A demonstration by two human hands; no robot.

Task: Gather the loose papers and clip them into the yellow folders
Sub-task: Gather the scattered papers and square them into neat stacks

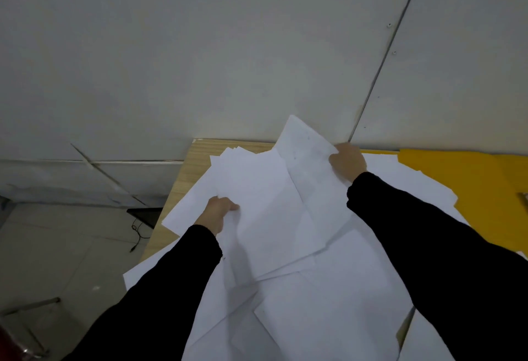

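Note:
Several loose white papers (314,289) lie scattered over a wooden table (183,172). My left hand (218,212) grips the left edge of a bundle of sheets (257,189) lifted off the pile. My right hand (347,160) grips the right edge of a raised sheet (305,143) near the wall. Both arms wear black sleeves. A yellow folder (468,183) lies open at the right, partly under papers, with a metal clip (523,200) at the frame's edge.
A grey panelled wall (228,46) rises right behind the table. The table's left edge drops to a tiled floor (57,246) where a black cable (137,232) lies. A metal frame (28,317) stands at the lower left.

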